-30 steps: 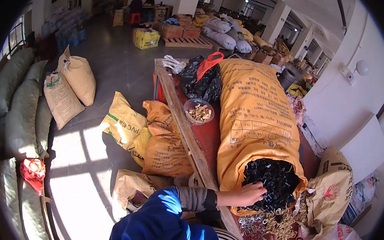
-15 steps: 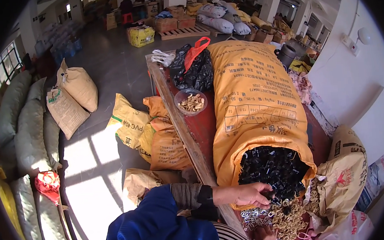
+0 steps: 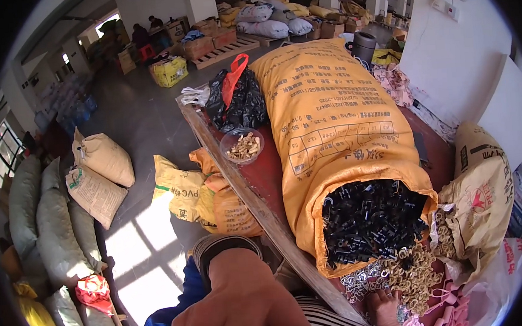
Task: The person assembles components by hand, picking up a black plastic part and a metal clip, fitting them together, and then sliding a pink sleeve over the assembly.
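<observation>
Your right hand (image 3: 385, 309): low on the table, fingertips down and close together at the near edge of the silver pieces (image 3: 364, 281); whether they pinch one, you cannot tell from this view. Your left hand (image 3: 240, 310): large in the foreground, back uppermost, fingers hidden, so its grip cannot be told. The silver pieces: small, shiny, apparently metal, loosely heaped below the sack's mouth, with the tan rings (image 3: 416, 282) just to their right. Handling, as judged: work with light fingertips, part linked pieces before lifting, and keep your wrist low so that the two heaps stay separate. Orange sack (image 3: 329, 111): woven-looking, printed, plump, lying on its side, its rim folded back. Black pieces (image 3: 372, 222): glossy, angular, probably plastic, packed in that mouth. Pink pieces (image 3: 455, 315): smooth, strap-like, right of your right hand. Paper sack (image 3: 483, 173): buff, creased, slumped at far right. Table (image 3: 271, 183): red-topped, edged with a rough wooden rail (image 3: 256, 194).
</observation>
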A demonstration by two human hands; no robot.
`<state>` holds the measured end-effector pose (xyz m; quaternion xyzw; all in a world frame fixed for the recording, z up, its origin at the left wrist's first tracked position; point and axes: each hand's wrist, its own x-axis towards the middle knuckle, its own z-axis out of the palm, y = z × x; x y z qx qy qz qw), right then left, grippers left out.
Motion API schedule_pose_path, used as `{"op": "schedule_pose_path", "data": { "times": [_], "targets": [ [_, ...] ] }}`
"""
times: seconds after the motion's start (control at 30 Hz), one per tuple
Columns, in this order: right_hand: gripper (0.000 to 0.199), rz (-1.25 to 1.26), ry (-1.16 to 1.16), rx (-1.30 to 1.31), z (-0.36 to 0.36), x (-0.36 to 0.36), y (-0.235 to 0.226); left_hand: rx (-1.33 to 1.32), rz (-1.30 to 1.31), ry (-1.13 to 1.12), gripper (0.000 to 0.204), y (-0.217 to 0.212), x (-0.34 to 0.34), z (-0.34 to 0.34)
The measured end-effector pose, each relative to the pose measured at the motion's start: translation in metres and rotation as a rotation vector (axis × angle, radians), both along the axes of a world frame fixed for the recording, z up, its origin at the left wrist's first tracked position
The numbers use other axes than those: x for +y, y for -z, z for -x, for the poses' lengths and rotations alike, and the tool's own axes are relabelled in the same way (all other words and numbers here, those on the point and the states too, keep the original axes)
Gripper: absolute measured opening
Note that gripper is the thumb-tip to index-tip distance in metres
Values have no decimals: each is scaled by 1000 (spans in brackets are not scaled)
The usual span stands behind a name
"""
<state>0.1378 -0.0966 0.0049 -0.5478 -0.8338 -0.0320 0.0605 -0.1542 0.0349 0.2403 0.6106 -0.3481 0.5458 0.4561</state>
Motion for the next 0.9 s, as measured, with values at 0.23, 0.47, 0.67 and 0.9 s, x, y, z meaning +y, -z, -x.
{"op": "schedule_pose_path", "data": {
  "times": [0.23,0.47,0.67,0.9],
  "targets": [
    [10,-122,71,124,-1,-7,7,-82,-165,-39,22,-12,-36,4],
    [8,-193,172,47,0,-24,-8,-173,-392,-270,19,5,-25,-2],
    [28,-55,119,-131,-8,-36,-14,550,354,-550,26,110,-8,-64],
    [30,-42,105,-187,-12,-38,-7,1023,72,-475,15,237,-26,-123]
  ]
}}
